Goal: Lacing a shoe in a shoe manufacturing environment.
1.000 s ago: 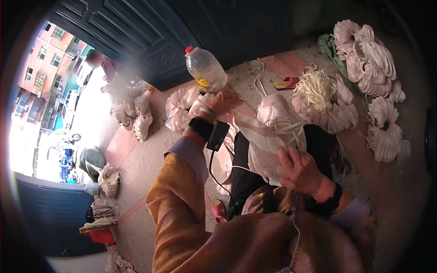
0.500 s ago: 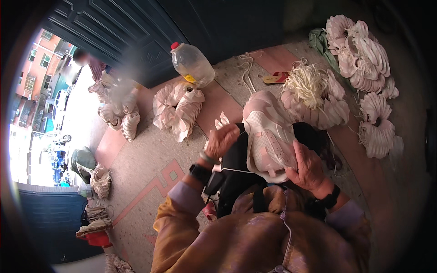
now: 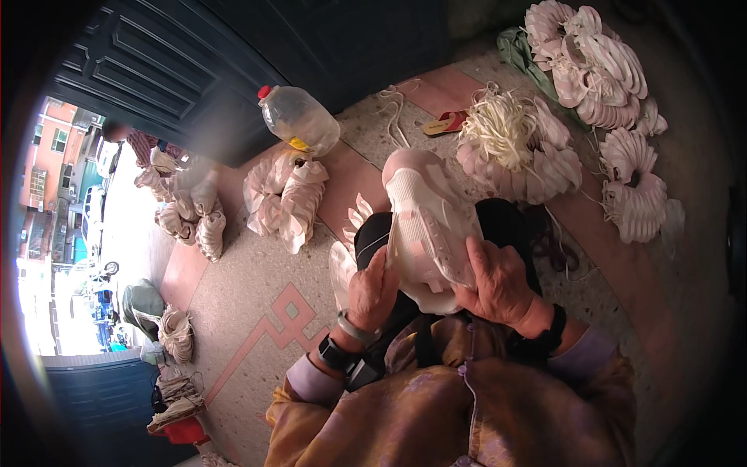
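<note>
Daylight burns out the street [image 3: 144, 233] at left, haze smears part of the door [image 3: 144, 74], and corners darken.

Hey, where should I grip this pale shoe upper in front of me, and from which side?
Probably by both edges of the shoe upper, toward its nearer end, coming in from left and right. Its rounded end points away from you, leaving those edges easy to reach: the right hand grips the right edge, the left hand is at the left.
</note>
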Motion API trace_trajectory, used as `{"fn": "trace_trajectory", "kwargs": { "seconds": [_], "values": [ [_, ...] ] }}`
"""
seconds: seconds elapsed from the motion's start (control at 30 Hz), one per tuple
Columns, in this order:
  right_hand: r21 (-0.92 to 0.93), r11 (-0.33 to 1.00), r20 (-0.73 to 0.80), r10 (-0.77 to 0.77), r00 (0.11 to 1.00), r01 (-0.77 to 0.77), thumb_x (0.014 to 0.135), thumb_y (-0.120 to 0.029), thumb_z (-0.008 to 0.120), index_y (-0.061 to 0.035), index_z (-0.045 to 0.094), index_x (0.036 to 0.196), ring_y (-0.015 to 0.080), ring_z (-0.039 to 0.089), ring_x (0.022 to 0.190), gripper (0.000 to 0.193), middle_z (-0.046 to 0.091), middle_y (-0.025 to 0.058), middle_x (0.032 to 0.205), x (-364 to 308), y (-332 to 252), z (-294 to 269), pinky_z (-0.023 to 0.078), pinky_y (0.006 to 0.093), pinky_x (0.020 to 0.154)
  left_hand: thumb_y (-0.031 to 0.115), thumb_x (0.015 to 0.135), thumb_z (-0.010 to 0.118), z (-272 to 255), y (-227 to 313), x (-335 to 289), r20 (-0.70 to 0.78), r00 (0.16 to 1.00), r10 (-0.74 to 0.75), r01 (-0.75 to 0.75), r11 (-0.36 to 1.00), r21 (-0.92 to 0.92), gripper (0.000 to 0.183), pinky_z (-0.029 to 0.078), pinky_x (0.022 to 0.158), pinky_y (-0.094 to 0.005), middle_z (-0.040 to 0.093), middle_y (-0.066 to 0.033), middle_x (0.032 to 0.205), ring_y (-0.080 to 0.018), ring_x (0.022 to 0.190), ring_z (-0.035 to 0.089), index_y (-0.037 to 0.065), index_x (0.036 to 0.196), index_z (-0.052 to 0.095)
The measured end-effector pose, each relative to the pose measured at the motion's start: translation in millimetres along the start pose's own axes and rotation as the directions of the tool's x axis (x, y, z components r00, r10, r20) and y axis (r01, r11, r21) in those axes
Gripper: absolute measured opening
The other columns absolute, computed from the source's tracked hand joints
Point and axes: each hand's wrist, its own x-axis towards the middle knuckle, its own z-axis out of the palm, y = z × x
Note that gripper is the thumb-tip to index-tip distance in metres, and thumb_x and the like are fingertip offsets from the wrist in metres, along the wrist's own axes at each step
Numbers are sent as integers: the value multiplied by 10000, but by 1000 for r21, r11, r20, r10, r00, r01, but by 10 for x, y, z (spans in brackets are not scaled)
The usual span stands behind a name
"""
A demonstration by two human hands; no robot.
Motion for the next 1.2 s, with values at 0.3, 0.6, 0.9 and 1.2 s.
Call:
{"fn": "trace_trajectory", "kwargs": {
  "seconds": [0.3,0.6,0.9,1.2],
  "values": [
    [99,978,-119,194,974,-183,758,-246,571,75,423,1178,336,567,609,548,565,181,799,61,269,88,464,408,557,169,868,506,189,269,366,-49,989,137,-112,933,343,225,469,548,-394,586,-187,639,-349,626,607,9,1003,589],
    [223,943,-143,282,949,-247,772,-159,539,85,417,1173,387,591,696,485,582,228,860,114,329,144,492,437,619,182,840,531,218,310,584,11,983,182,-167,875,455,146,423,467,-446,562,-165,578,-362,524,564,62,916,563],
    [160,942,196,262,945,-294,756,-179,579,94,449,1168,395,597,789,511,597,249,871,265,481,33,477,439,674,289,864,440,298,247,679,165,986,-12,-75,856,511,289,439,488,-498,588,-205,591,-386,555,595,32,990,484],
    [20,963,424,235,875,-268,713,-277,668,11,516,966,349,612,732,412,620,183,728,282,539,48,467,443,656,261,860,504,443,117,536,172,985,18,-104,857,505,291,422,459,-477,557,-192,545,-373,507,572,34,1038,467]
  ]
}}
